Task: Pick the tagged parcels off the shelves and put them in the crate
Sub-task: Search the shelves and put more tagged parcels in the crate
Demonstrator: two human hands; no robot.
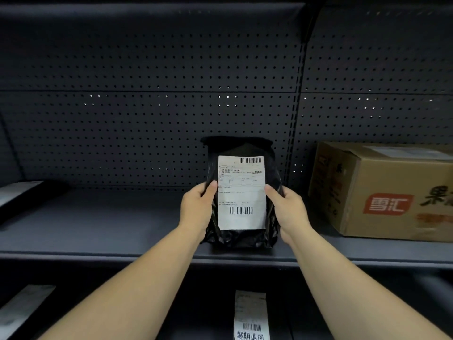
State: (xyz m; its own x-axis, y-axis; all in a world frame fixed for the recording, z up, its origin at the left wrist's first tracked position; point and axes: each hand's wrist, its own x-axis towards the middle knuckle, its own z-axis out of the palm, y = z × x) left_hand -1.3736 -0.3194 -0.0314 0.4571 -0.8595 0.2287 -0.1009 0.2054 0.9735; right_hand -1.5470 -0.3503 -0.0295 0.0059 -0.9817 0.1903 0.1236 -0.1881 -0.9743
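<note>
On shelf (122, 217): parcel (241, 192) upright (label facing camera).

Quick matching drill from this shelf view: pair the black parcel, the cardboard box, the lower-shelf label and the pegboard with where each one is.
Things:
1. black parcel
2. cardboard box
3. white label with handwriting
4. pegboard

Places:
A. shelf below, bottom centre
B. held between left hand and right hand
C. back wall behind the shelf
D. on the shelf, right of the hands

Pairs: 1-B, 2-D, 3-A, 4-C
</note>
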